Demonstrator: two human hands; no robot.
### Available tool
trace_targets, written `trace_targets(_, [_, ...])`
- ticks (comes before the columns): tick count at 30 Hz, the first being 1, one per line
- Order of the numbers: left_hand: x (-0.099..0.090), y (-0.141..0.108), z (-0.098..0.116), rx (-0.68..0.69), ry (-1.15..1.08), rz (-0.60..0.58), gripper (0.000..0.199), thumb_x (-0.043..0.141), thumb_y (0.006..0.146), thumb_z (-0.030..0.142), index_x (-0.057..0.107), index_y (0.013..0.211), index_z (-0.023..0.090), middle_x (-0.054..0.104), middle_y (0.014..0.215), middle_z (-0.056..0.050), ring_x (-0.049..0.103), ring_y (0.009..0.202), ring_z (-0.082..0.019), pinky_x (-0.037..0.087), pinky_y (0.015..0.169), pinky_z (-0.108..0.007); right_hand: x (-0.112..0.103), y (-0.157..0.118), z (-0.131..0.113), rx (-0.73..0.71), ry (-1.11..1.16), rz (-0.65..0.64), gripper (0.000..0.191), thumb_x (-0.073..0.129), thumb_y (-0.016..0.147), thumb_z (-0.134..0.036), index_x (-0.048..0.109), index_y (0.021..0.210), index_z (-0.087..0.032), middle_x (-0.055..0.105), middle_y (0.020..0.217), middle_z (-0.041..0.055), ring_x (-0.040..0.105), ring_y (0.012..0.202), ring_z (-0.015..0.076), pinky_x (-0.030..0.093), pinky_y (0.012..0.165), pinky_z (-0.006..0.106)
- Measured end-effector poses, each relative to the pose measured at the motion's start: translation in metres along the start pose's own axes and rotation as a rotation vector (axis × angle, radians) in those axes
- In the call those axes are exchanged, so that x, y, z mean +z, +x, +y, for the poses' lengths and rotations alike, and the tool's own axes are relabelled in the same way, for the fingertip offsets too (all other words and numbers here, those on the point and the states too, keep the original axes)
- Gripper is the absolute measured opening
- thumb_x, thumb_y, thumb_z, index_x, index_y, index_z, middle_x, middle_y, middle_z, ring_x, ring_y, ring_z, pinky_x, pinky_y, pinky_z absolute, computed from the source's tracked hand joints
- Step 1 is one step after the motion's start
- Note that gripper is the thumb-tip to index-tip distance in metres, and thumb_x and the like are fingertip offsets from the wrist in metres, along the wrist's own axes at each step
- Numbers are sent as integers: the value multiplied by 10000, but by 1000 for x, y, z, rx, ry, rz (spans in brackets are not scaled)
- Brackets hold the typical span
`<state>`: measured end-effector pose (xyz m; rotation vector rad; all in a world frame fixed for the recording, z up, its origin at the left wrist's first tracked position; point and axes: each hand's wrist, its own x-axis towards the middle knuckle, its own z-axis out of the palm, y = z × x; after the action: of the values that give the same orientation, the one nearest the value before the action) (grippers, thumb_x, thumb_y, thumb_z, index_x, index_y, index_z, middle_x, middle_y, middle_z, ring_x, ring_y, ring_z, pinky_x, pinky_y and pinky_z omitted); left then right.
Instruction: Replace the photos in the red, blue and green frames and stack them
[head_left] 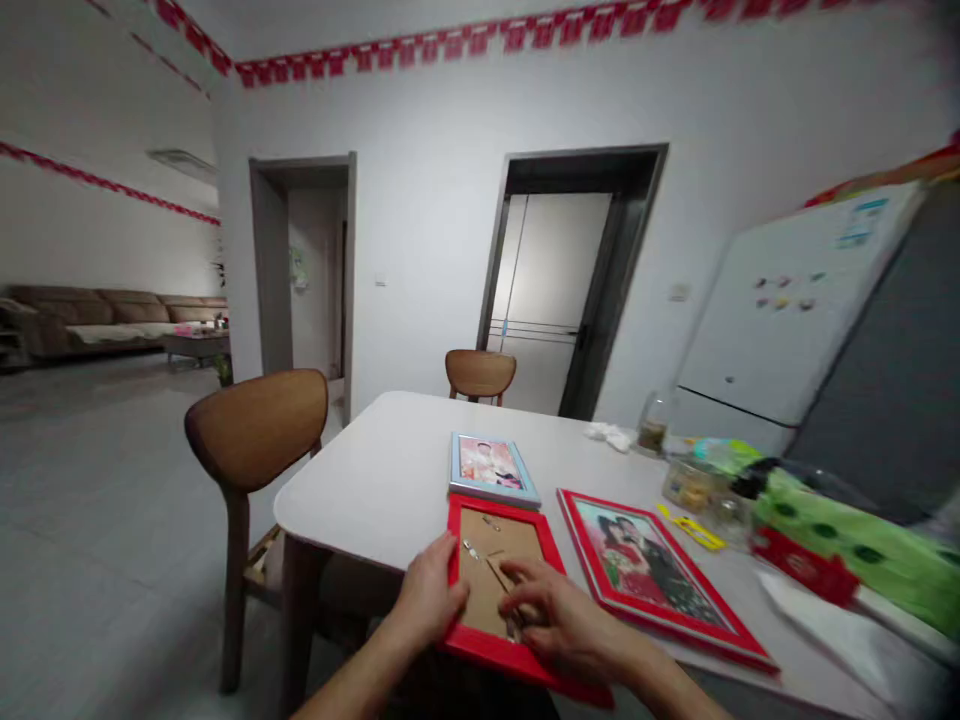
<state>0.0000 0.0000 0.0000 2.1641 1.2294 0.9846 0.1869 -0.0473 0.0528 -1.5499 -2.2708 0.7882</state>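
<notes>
A red picture frame (pixel 555 548) lies face down at the table's near edge, its brown backing board (pixel 480 590) upward. Small metal clips (pixel 470 548) and a slit show on the board. My left hand (pixel 431 590) grips the frame's left side, thumb over the border. Over the board's lower right, my right hand (pixel 551 610) has its fingers bent together; whatever is between them is hidden. Beyond the frame lies a light blue picture frame (pixel 491 468), photo up. To the right is a larger red-framed photo (pixel 649 570) of two people.
On the table's right stand a glass jar (pixel 652 425), a clear container (pixel 686 482), a yellow cutter (pixel 697 530), white tissue (pixel 609 436) and a green tissue pack (pixel 862 540). Wooden chairs (pixel 259 425) stand at the left and far sides. A white fridge (pixel 787 310) is behind.
</notes>
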Motion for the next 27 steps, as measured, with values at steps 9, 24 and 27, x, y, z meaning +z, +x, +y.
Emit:
trace_targets(9, [1, 1, 5, -51, 1, 19, 447, 492, 627, 123, 500, 1071, 169, 547, 1099, -42, 495, 984, -167, 346, 880, -236, 21, 12, 17, 30, -10, 257, 331, 555, 610, -273, 613, 927, -198, 430, 1223, 89, 389, 1123, 214, 275, 936, 326])
trace_targets(24, [-2, 6, 8, -139, -340, 47, 285, 582, 606, 220, 580, 889, 187, 620, 917, -26, 549, 851, -196, 401, 755, -256, 7, 22, 1, 117, -145, 501, 401, 490, 575, -179, 588, 963, -153, 607, 947, 85, 527, 908, 209, 378, 810, 308])
trace_targets(27, [3, 16, 1, -279, -503, 118, 152, 540, 634, 280, 560, 730, 163, 626, 735, -25, 570, 703, -184, 427, 623, -247, 5, 28, -14, 53, -165, 561, 375, 490, 597, -183, 585, 957, -145, 604, 944, 88, 520, 912, 210, 376, 823, 318])
